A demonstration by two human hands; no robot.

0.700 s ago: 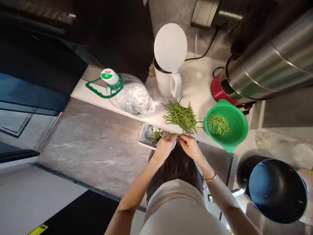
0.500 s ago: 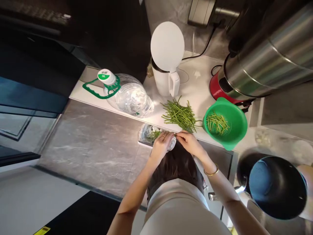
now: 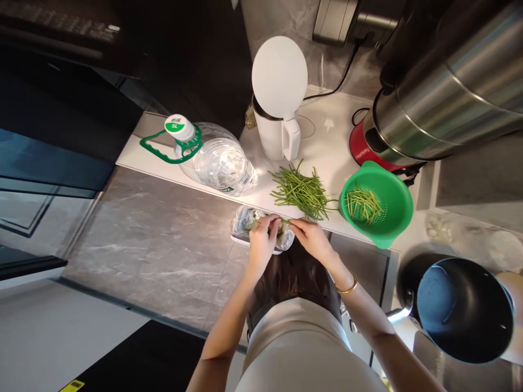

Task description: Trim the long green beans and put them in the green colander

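My left hand (image 3: pixel 261 239) and my right hand (image 3: pixel 307 235) meet at the counter's near edge, both pinched on one green bean (image 3: pixel 285 221) stretched between them. They hover over a small plastic-lined tray (image 3: pixel 245 224) holding bean scraps. A loose pile of green beans (image 3: pixel 301 191) lies on the white counter (image 3: pixel 327 152) just behind my hands. To the right stands a green colander (image 3: pixel 379 204) with several beans inside. A gold bangle (image 3: pixel 347 287) circles my right wrist.
A white kettle (image 3: pixel 278 122) with its lid up stands at the back. A large clear water bottle (image 3: pixel 214 158) with green handle lies left. A red-based steel appliance (image 3: pixel 392 139) sits right. A dark pot (image 3: pixel 463 310) is at lower right.
Both hands have shifted slightly left over the tray. A green bean now shows stretched between the fingertips. The view has tilted a little.
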